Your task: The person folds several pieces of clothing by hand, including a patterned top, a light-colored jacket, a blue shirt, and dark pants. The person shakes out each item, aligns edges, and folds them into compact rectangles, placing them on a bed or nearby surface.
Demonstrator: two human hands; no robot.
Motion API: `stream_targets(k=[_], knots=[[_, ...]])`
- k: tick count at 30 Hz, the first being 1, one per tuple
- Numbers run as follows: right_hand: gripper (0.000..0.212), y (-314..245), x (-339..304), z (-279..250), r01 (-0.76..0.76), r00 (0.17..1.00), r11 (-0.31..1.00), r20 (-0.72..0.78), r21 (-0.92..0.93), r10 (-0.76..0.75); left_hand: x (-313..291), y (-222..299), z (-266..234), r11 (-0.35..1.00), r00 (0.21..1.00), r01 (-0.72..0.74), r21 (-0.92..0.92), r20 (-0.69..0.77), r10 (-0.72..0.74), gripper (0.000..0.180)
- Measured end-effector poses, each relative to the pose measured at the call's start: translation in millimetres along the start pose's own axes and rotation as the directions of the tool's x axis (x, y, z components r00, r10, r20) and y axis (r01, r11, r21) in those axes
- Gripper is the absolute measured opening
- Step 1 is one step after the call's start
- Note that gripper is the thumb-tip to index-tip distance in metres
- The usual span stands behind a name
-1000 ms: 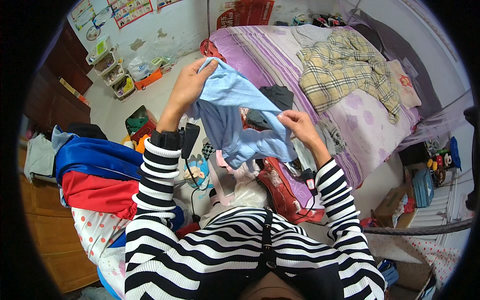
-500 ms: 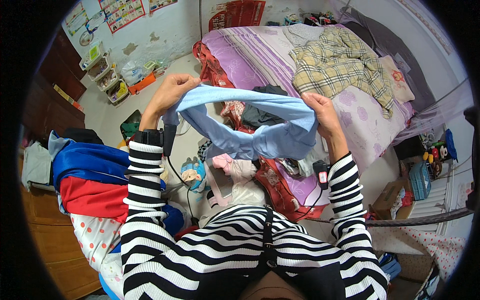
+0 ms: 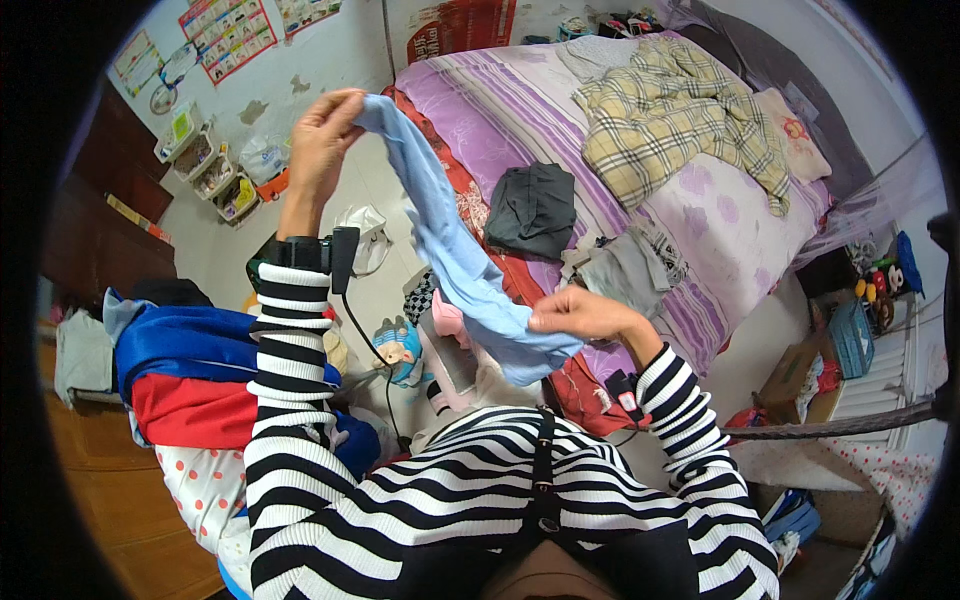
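Note:
A light blue garment (image 3: 440,235) hangs stretched aslant between my hands, narrow and bunched, so its kind does not show. My left hand (image 3: 325,135) pinches its upper end, raised at the far left. Lower and nearer my body, my right hand (image 3: 590,316) grips the cloth close to its other end. Beyond the garment, a folded dark grey garment (image 3: 532,210) lies on the edge of the bed (image 3: 510,105). Folded light grey clothes (image 3: 630,272) lie to its right, past my right hand.
A yellow plaid cloth (image 3: 675,125) is spread on the bed. To my left are piled blue and red clothes (image 3: 195,410). A blue plush toy (image 3: 398,350) is on the floor before me, a white bag (image 3: 365,240) beyond it. A cardboard box (image 3: 800,385) stands right.
The garment went from a wide level loop to a narrow slanting strip. My left hand rose slightly; my right hand came down and leftward. The folded clothes on the bed are now uncovered.

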State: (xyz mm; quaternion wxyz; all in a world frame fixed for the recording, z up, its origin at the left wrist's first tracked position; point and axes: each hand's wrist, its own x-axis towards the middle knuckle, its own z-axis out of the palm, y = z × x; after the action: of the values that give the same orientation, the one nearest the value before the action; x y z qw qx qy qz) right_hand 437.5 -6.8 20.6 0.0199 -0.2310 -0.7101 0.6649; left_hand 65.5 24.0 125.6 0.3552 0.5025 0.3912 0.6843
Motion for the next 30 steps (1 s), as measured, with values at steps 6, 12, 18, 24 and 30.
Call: stream_targets(k=[6,12,18,24,30], knots=[[0.034,84,2,17,-0.015,0.961,0.942,0.255,-0.334,0.106,18,34,4,0.894,1.000,-0.009,-0.448,0.011,0.015,0.019],[0.032,81,39,6,0.170,0.971,0.920,-0.101,-0.353,-0.218,14,68,29,0.781,0.916,0.241,-0.576,0.401,0.013,0.024],[0.038,77,87,-14,0.105,0.826,0.955,-0.510,-0.277,-0.239,-10,107,81,0.658,0.794,0.375,-0.653,0.592,0.135,0.028],[0.074,90,136,6,0.282,0.826,0.838,-0.325,-0.468,-0.460,-16,137,71,0.668,0.783,0.276,-0.691,0.565,0.260,0.035],[0.048,69,165,37,0.528,0.768,0.806,-0.255,-0.267,-0.588,-17,151,41,0.657,0.814,0.152,-0.739,0.471,0.340,0.042]])
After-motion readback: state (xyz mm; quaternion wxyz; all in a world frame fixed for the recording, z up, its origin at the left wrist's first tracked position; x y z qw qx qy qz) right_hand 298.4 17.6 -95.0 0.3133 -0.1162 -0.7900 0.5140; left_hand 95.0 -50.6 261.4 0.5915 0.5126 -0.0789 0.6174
